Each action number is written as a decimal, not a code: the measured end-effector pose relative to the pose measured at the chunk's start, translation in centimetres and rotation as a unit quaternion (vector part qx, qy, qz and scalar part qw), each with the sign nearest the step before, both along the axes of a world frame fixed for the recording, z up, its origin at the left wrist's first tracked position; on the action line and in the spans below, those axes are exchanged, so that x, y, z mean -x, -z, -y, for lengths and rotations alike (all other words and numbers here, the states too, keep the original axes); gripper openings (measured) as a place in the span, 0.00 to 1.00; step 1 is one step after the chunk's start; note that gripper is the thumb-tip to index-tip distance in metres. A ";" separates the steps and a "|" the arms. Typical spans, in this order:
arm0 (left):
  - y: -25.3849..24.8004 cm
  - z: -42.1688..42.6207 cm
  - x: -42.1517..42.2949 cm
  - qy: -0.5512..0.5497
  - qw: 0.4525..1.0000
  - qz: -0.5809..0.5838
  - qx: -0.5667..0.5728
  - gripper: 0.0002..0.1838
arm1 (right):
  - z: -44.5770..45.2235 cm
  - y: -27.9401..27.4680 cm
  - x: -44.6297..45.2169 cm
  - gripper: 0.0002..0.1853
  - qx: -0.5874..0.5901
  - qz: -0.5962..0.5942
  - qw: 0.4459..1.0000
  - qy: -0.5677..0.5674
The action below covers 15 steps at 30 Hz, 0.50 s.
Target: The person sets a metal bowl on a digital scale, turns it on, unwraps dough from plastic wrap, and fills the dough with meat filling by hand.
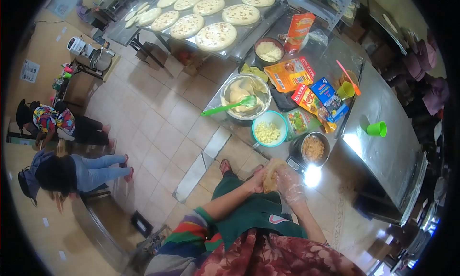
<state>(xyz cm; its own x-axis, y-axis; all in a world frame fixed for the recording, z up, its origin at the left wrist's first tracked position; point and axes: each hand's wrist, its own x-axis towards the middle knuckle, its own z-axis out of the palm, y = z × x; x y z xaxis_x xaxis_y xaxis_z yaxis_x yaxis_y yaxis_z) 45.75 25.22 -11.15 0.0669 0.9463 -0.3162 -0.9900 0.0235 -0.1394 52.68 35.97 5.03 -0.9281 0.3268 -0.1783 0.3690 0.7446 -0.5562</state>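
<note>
Between my hands, in front of the green apron, is a tan, bread-like piece [272, 174]; whether it is baked or raw I cannot tell. My left hand [258, 180] is bare and closed on its left side. A clear plastic glove covers my right hand [290, 184], which grips the other side. Just beyond stands a metal bowl [327, 154] of orange-brown shredded filling [313, 147]. Nearby, a teal-rimmed bowl [283, 141] holds pale yellow crumbled food [266, 132]. A green spatula [225, 107] rests in a large bowl of cream mixture [242, 95].
Seasoning packets [290, 75] and a blue packet [329, 100] lie on the metal table. Green cups [376, 129] stand to the right. Round flat breads [215, 36] cover a tray at the back. Two people [72, 170] work at the left bench.
</note>
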 end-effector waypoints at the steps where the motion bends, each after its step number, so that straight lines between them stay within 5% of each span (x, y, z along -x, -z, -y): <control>1: 0.0 0.1 0.0 0.007 1.000 -0.008 0.018 0.24 | 0.0 -0.4 0.1 0.12 0.000 0.012 1.000 -0.001; 15: -2.3 0.6 0.4 0.003 0.999 -0.042 0.027 0.25 | 0.8 0.0 -0.4 0.11 0.008 -0.011 1.000 0.002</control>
<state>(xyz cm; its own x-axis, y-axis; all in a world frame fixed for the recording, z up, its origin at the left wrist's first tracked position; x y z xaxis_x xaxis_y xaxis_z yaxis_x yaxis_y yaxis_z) 45.33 24.65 -8.80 0.0439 0.9273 -0.3716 -0.9981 0.0247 -0.0564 53.12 35.21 4.99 -0.9304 0.3283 -0.1631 0.3600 0.7343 -0.5755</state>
